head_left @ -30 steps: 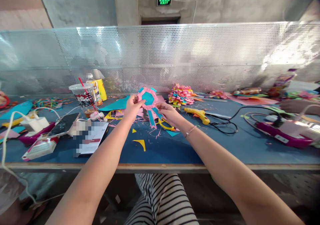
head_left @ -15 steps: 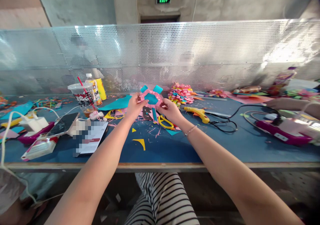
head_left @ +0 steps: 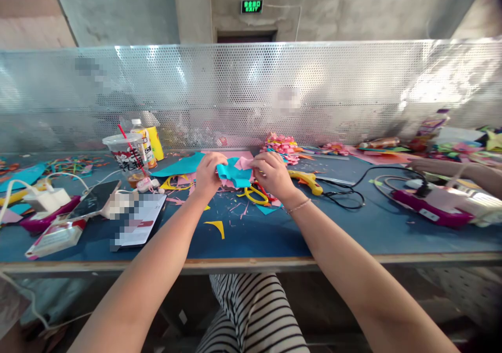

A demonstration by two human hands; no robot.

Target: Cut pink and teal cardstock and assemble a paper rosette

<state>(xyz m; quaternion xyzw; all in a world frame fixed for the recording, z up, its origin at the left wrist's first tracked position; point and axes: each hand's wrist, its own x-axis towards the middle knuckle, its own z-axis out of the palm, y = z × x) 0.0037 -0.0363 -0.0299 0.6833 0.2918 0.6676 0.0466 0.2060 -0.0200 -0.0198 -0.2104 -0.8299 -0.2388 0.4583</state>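
Note:
Between my two hands is a blue and pink paper craft piece point(head_left: 234, 173), its blue side facing me, held up over the table. My left hand point(head_left: 210, 174) is closed on its left edge. On the other side my right hand point(head_left: 272, 171) pinches the right edge near a pink flap. Right below lie yellow-handled scissors point(head_left: 257, 194) among paper scraps. A yellow glue gun point(head_left: 308, 180) rests to the right of my right hand. The back of the paper piece is hidden.
A blue sheet point(head_left: 180, 166) and a plastic cup point(head_left: 127, 157) stand left, with a phone point(head_left: 141, 221) nearer. Behind is a pink paper pile point(head_left: 281, 146). Purple power strips point(head_left: 429, 210) lie at both sides. Another person's arm point(head_left: 451, 167) reaches in at right. A perforated metal screen point(head_left: 235, 91) closes the back.
The paper piece has been turned, so its blue side shows where the pink frame faced me before. Both hands have shifted slightly lower. The view has moved a little.

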